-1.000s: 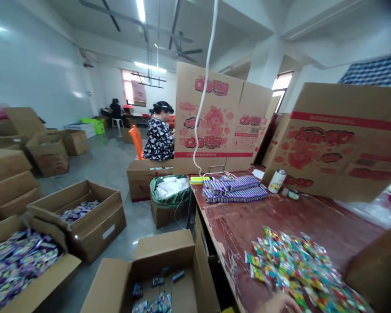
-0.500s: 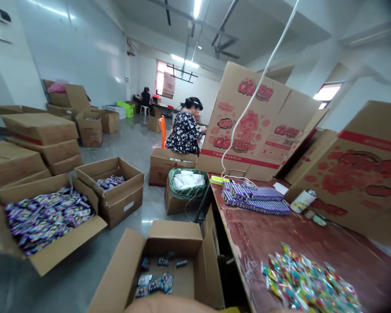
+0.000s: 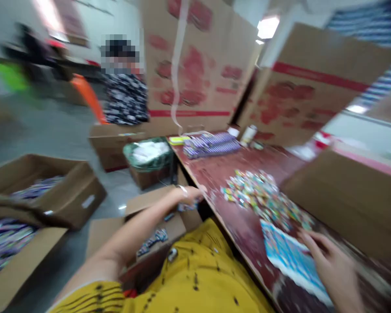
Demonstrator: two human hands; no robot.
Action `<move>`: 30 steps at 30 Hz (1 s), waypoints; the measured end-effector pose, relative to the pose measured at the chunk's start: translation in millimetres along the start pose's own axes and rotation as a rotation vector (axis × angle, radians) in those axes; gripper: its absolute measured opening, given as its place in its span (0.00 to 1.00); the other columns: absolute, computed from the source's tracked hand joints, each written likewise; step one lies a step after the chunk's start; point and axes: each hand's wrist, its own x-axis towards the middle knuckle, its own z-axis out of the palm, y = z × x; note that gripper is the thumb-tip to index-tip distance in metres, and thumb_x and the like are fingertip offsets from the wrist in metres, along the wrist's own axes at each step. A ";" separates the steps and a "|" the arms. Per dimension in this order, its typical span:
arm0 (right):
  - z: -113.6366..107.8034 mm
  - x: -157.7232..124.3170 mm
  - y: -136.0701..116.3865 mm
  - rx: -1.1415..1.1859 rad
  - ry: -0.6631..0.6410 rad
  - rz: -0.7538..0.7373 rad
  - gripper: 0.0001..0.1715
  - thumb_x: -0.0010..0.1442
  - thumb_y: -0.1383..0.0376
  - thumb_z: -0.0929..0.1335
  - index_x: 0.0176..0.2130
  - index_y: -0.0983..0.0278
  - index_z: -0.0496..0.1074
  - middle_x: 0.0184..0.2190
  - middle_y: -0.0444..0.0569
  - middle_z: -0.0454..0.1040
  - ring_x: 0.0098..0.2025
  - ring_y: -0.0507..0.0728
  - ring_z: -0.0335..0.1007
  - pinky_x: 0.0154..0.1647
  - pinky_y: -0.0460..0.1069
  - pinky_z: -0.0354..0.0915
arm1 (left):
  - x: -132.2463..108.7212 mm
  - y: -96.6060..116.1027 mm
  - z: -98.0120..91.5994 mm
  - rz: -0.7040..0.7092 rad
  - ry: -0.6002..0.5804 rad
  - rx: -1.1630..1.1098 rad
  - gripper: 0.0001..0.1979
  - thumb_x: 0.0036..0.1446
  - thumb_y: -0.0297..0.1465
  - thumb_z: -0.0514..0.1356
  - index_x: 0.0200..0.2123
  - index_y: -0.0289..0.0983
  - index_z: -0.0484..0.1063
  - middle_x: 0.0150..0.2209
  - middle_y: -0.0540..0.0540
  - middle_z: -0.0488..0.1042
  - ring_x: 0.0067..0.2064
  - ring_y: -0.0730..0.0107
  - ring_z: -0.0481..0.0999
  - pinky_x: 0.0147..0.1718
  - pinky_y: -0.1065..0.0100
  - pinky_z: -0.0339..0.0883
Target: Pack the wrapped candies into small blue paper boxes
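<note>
The person's left arm [image 3: 143,221] reaches forward from the lower left, bent at the elbow, its forearm slanting up and to the right across an open carton [image 3: 104,232] that holds small blue packets [image 3: 152,242]. The left hand [image 3: 191,195], with a pale band [image 3: 183,190] at the wrist, hangs over the carton's far side, fingertips pointing right toward the near edge of the counter [image 3: 263,158]. More blue packets [image 3: 187,207] show right beneath the palm, but blur hides whether the left grip is clamped on them or merely above them. The right hand [image 3: 334,263] comes in from the lower right, back of the hand up, thumb and forefinger stretched forward and to the left. Their tips meet the upper edge of a blue-and-white sheet [image 3: 288,256] on the counter; whether the right grip pinches the sheet or only touches it, one cannot tell. The sheet lies at the near end of a loose pile of bright wrapped sweets [image 3: 257,195], just beside the right fingers. Farther back on the counter stand stacked purple-striped packs [image 3: 211,145], with a pale can [image 3: 248,135] near them.
</note>
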 end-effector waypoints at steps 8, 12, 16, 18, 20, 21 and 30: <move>8.3 19.0 82.1 -0.183 -0.104 -0.023 0.16 0.60 0.56 0.64 0.35 0.63 0.76 0.34 0.51 0.78 0.37 0.59 0.74 0.40 0.51 0.66 | 73.0 -6.5 91.8 0.340 -0.367 0.596 0.12 0.59 0.40 0.57 0.33 0.37 0.71 0.32 0.48 0.75 0.36 0.65 0.73 0.37 0.67 0.63; 40.4 41.2 81.7 -0.376 -0.187 -0.031 0.19 0.60 0.52 0.66 0.43 0.61 0.76 0.37 0.52 0.75 0.36 0.58 0.73 0.39 0.50 0.65 | 55.0 2.6 197.6 0.619 -0.320 0.665 0.18 0.57 0.48 0.57 0.38 0.38 0.69 0.35 0.47 0.74 0.39 0.64 0.73 0.35 0.67 0.64; 57.0 63.5 77.8 -0.559 -0.263 -0.041 0.26 0.55 0.47 0.69 0.48 0.58 0.74 0.44 0.55 0.72 0.41 0.61 0.73 0.40 0.51 0.64 | 52.0 -1.5 260.9 0.651 -0.229 0.816 0.29 0.51 0.51 0.62 0.48 0.37 0.65 0.44 0.41 0.70 0.48 0.54 0.69 0.37 0.62 0.68; 60.8 69.2 77.4 -0.574 -0.296 -0.045 0.25 0.54 0.49 0.71 0.48 0.58 0.73 0.45 0.54 0.72 0.40 0.61 0.73 0.38 0.50 0.64 | 55.6 -2.7 266.9 0.628 -0.218 0.848 0.31 0.50 0.49 0.63 0.51 0.37 0.62 0.45 0.41 0.68 0.50 0.54 0.68 0.36 0.62 0.69; 63.1 71.0 78.1 -0.531 -0.296 -0.056 0.22 0.54 0.52 0.72 0.46 0.58 0.73 0.43 0.52 0.71 0.39 0.59 0.73 0.38 0.49 0.63 | 60.1 -2.6 261.7 0.619 -0.229 0.853 0.31 0.51 0.46 0.64 0.53 0.38 0.60 0.45 0.42 0.67 0.49 0.55 0.68 0.37 0.62 0.70; 63.9 71.0 78.7 -0.488 -0.285 -0.063 0.20 0.54 0.53 0.72 0.44 0.58 0.73 0.42 0.51 0.71 0.39 0.58 0.72 0.38 0.49 0.63 | 62.2 -2.6 256.9 0.615 -0.237 0.853 0.31 0.51 0.45 0.64 0.54 0.39 0.59 0.46 0.43 0.67 0.49 0.55 0.68 0.37 0.62 0.70; 70.3 76.1 72.7 0.102 -0.139 0.045 0.10 0.56 0.59 0.69 0.29 0.62 0.69 0.24 0.41 0.66 0.24 0.51 0.60 0.28 0.46 0.58 | 63.8 -8.9 231.9 0.523 -0.262 0.600 0.25 0.55 0.46 0.61 0.51 0.39 0.65 0.46 0.41 0.70 0.49 0.55 0.71 0.45 0.58 0.68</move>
